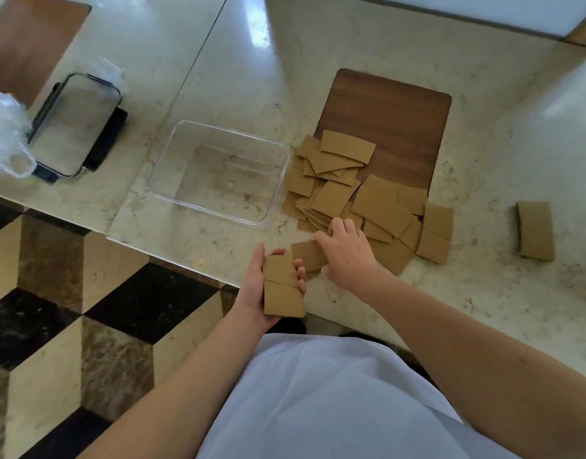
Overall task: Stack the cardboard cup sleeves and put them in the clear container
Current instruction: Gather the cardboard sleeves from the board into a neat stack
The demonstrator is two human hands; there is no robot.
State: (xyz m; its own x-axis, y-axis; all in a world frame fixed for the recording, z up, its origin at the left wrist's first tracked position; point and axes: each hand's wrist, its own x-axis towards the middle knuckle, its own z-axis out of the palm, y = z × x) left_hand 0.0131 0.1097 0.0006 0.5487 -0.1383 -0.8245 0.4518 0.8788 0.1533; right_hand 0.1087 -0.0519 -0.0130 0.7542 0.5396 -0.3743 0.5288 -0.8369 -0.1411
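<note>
Pale marble counter [417, 44] fills most of the view, seen from above, with a floor [69, 309] of black, brown and cream tiles showing at 8 o'clock. A dark wooden board [401, 127] is laid on the counter at about 1 o'clock from the middle. A loose pile of flat cardboard sleeves [358, 190] is spread over the board's near end and onto the marble, many overlapping at different angles. Just beside the pile, at its 9 o'clock, an open clear container [218, 173] is set, with nothing seen inside. A small separate stack of sleeves [535, 230] is placed well apart at 3 o'clock. At 10 o'clock a clear lid with a dark rim [76, 124] is seen, next to crumpled clear plastic [6, 134].

A short stack of sleeves [281, 286] is gripped in the left hand [258, 286], thumb along one long edge and fingers curled round the other, held over the counter's near edge. The right hand [348, 253] is laid palm down with fingers loosely spread on the near part of the pile, its fingertips touching a single sleeve [308, 255]; whether that sleeve is pinched cannot be told. A white shirt [318, 399] fills 6 o'clock.
</note>
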